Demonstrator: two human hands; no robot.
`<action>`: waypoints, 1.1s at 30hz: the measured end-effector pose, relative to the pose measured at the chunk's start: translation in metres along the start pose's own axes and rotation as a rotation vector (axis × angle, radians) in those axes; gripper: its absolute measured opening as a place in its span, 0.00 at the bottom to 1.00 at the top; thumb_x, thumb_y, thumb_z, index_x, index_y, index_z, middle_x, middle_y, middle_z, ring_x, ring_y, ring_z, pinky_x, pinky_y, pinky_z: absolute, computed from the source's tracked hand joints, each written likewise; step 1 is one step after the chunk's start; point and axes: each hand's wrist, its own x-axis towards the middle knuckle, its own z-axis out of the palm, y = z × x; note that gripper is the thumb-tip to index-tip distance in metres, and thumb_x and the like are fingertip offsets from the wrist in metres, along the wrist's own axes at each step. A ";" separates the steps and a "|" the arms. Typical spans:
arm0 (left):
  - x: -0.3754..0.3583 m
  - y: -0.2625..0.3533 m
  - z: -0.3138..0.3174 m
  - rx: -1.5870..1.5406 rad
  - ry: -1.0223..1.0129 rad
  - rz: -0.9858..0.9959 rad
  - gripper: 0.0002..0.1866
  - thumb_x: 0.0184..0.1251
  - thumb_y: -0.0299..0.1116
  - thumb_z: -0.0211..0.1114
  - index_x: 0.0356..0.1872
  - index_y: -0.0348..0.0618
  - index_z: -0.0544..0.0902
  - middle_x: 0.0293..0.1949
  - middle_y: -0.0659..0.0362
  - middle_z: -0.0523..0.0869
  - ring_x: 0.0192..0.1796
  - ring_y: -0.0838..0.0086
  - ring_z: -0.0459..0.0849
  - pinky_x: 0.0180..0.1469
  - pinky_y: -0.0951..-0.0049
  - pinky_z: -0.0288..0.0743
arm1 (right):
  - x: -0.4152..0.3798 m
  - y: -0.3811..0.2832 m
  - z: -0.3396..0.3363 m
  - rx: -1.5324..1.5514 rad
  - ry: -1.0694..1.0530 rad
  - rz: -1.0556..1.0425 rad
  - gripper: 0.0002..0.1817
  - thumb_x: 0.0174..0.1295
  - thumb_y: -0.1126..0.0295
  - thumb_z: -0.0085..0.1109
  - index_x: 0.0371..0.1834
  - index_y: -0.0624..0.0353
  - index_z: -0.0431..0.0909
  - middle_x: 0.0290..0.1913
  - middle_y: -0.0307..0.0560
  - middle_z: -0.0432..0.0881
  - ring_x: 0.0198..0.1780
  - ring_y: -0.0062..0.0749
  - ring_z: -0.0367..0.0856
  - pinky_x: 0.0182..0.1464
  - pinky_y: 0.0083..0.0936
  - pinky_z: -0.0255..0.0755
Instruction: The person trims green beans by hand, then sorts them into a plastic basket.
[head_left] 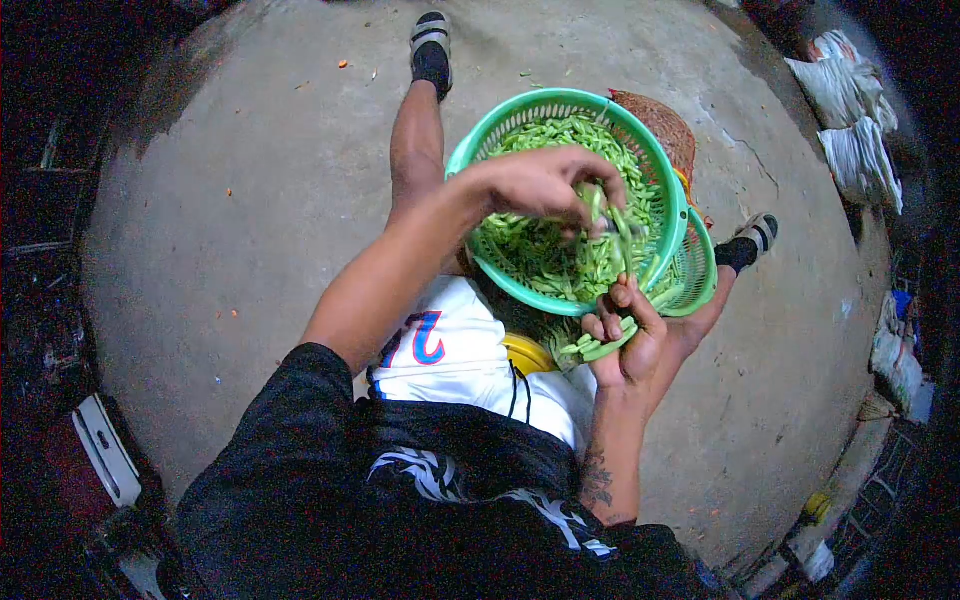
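Note:
My left hand (pixel 555 185) is over the large green basket (pixel 470 145), its fingers curled round something blurred, partly dark, that I cannot make out. Cut green bean pieces (pixel 575 132) fill much of this basket. Below it, near the front rim, my right hand (pixel 630 335) holds several long green beans (pixel 600 345) across its palm. One bean (pixel 626 248) stands upright from the right fingertips and reaches up to the left hand.
A second green basket (pixel 703 275) sits partly beneath the large one, on its right. Behind is a reddish mesh sack (pixel 665 130). Something yellow (pixel 525 355) lies between my legs. White sacks (pixel 860 165) rest at the right edge of the concrete floor (pixel 280 170).

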 end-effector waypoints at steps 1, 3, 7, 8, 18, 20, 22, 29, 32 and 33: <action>-0.002 -0.002 -0.006 -0.135 0.018 -0.045 0.21 0.62 0.27 0.74 0.56 0.38 0.81 0.46 0.58 0.86 0.47 0.77 0.85 0.52 0.70 0.81 | -0.001 -0.001 -0.001 0.000 0.000 -0.003 0.08 0.76 0.64 0.57 0.49 0.56 0.79 0.30 0.31 0.78 0.19 0.16 0.63 0.25 0.17 0.59; 0.001 -0.002 -0.012 0.017 0.039 0.002 0.22 0.61 0.26 0.75 0.56 0.38 0.81 0.46 0.59 0.86 0.48 0.76 0.85 0.54 0.70 0.80 | -0.001 -0.002 -0.005 -0.012 0.006 0.003 0.08 0.76 0.64 0.57 0.49 0.56 0.79 0.31 0.31 0.79 0.19 0.16 0.64 0.25 0.18 0.59; 0.003 0.003 0.012 0.224 -0.001 0.062 0.23 0.59 0.26 0.75 0.57 0.40 0.82 0.44 0.62 0.87 0.46 0.77 0.84 0.54 0.72 0.77 | 0.007 0.002 -0.004 0.015 0.023 -0.002 0.09 0.76 0.65 0.57 0.50 0.57 0.79 0.32 0.31 0.80 0.19 0.16 0.65 0.24 0.18 0.60; 0.004 0.005 0.017 0.204 -0.050 0.055 0.22 0.60 0.25 0.74 0.57 0.40 0.82 0.44 0.62 0.87 0.44 0.77 0.84 0.51 0.73 0.78 | 0.007 0.003 -0.001 0.024 0.003 -0.006 0.09 0.76 0.65 0.57 0.50 0.57 0.78 0.31 0.31 0.80 0.19 0.16 0.65 0.24 0.18 0.60; 0.004 0.000 0.008 0.260 0.010 0.087 0.20 0.63 0.25 0.71 0.57 0.37 0.81 0.45 0.59 0.87 0.45 0.78 0.85 0.49 0.71 0.81 | 0.007 0.001 -0.001 0.011 0.000 -0.022 0.08 0.76 0.64 0.56 0.50 0.55 0.77 0.32 0.31 0.79 0.19 0.16 0.65 0.25 0.18 0.60; 0.006 0.002 0.013 0.258 -0.048 0.062 0.21 0.62 0.25 0.71 0.57 0.38 0.82 0.47 0.58 0.87 0.47 0.78 0.84 0.51 0.69 0.81 | 0.007 0.002 0.006 -0.007 0.017 -0.018 0.08 0.76 0.64 0.56 0.50 0.55 0.77 0.32 0.31 0.79 0.19 0.16 0.64 0.25 0.18 0.60; 0.006 0.004 0.012 0.153 -0.109 0.040 0.20 0.62 0.24 0.72 0.56 0.38 0.82 0.46 0.59 0.87 0.48 0.77 0.84 0.49 0.71 0.81 | 0.006 0.001 0.006 -0.026 0.039 -0.017 0.09 0.76 0.63 0.56 0.50 0.55 0.77 0.32 0.31 0.79 0.19 0.16 0.64 0.25 0.18 0.60; 0.001 0.004 0.013 0.334 -0.050 0.147 0.21 0.63 0.24 0.70 0.57 0.36 0.80 0.44 0.59 0.86 0.46 0.75 0.86 0.49 0.71 0.81 | 0.008 0.003 0.001 -0.005 0.029 -0.035 0.08 0.75 0.65 0.56 0.50 0.56 0.77 0.33 0.33 0.80 0.19 0.17 0.65 0.26 0.19 0.62; 0.004 0.005 0.016 0.125 -0.156 0.010 0.20 0.61 0.24 0.70 0.55 0.36 0.81 0.46 0.59 0.86 0.45 0.73 0.86 0.53 0.70 0.80 | 0.010 0.005 0.000 -0.017 0.048 -0.052 0.09 0.76 0.64 0.56 0.50 0.58 0.77 0.34 0.35 0.81 0.19 0.17 0.66 0.26 0.18 0.62; 0.003 0.003 0.011 0.123 -0.158 0.011 0.20 0.61 0.24 0.70 0.55 0.36 0.81 0.46 0.59 0.86 0.45 0.73 0.86 0.53 0.70 0.80 | 0.010 0.004 0.001 -0.027 0.015 -0.046 0.09 0.75 0.65 0.56 0.50 0.58 0.77 0.35 0.35 0.82 0.19 0.17 0.67 0.26 0.19 0.62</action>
